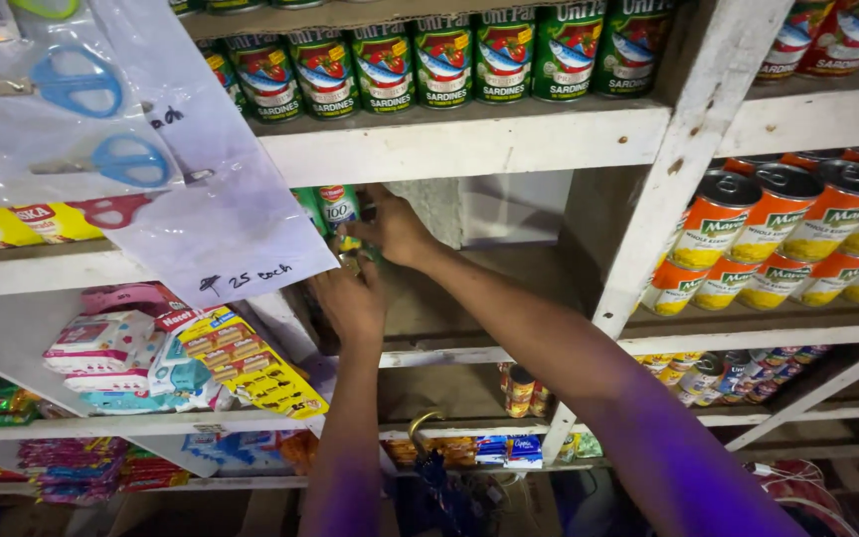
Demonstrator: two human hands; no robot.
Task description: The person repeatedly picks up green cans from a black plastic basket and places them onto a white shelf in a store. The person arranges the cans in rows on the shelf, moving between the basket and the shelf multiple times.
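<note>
Both my hands reach into the middle shelf bay [509, 257] of a white wooden shelf unit. My right hand [390, 227] is curled around a small green-labelled can [338, 209] standing at the left of the bay. Just below it, my left hand [350, 298] is closed around another small can, of which only a bit of top shows. More green cans stand behind, partly hidden by a hanging plastic sheet [231, 229].
A row of green fish cans [444, 62] fills the shelf above. Orange corn cans [797, 229] are stacked in the right bay. The plastic sheet holds blue scissors [72, 85]. Wipes packets [101, 343] and yellow sachet strips [251, 363] hang lower left. Small goods fill the lower shelves.
</note>
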